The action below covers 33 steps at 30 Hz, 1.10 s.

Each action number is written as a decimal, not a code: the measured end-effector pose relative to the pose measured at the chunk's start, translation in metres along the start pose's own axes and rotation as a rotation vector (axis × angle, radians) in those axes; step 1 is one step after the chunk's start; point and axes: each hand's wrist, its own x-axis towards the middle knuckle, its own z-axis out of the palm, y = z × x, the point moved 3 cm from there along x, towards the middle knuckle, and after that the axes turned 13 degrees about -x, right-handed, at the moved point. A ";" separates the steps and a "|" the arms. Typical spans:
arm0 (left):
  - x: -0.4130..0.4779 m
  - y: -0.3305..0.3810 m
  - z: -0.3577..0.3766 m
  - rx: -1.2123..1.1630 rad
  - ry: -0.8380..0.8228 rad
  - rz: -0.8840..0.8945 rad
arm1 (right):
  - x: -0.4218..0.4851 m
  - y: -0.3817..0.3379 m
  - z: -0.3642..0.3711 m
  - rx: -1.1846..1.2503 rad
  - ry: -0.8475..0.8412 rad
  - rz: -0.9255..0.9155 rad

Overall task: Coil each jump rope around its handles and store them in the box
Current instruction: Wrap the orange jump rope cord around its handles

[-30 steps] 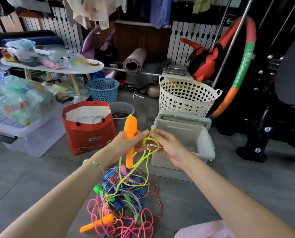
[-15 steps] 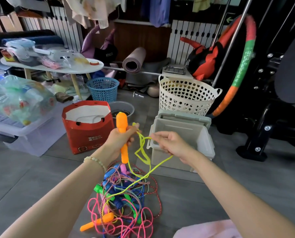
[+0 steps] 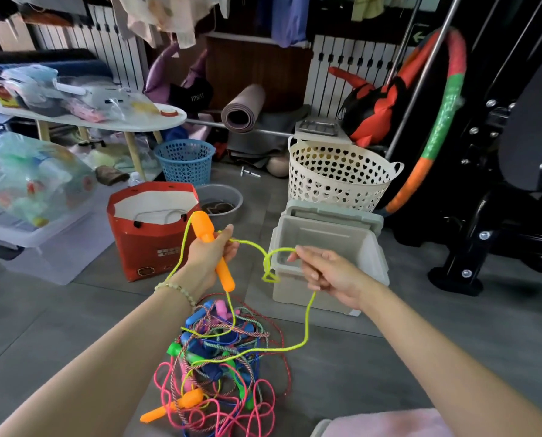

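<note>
An orange handle (image 3: 204, 230) is clasped in the left grip (image 3: 208, 258). The yellow rope (image 3: 307, 313) is pinched in the right grip (image 3: 329, 274) and held apart, likely to loosen its knot before coiling. The open box (image 3: 332, 238) waits just behind.

I am gripping an orange plastic rope handle (image 3: 202, 228) in my left hand (image 3: 211, 258) and pinching its yellow-green cord (image 3: 282, 249) with my right hand (image 3: 328, 274).
</note>
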 end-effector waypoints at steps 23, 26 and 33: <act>-0.062 -0.046 0.049 0.462 -0.767 -0.227 | 0.006 -0.021 -0.007 0.243 0.304 -0.045; -0.063 -0.045 0.048 0.485 -0.746 -0.195 | 0.009 -0.018 -0.006 0.224 0.316 -0.036; -0.054 -0.019 0.051 0.279 -0.596 -0.070 | 0.017 -0.012 0.006 0.373 0.054 -0.031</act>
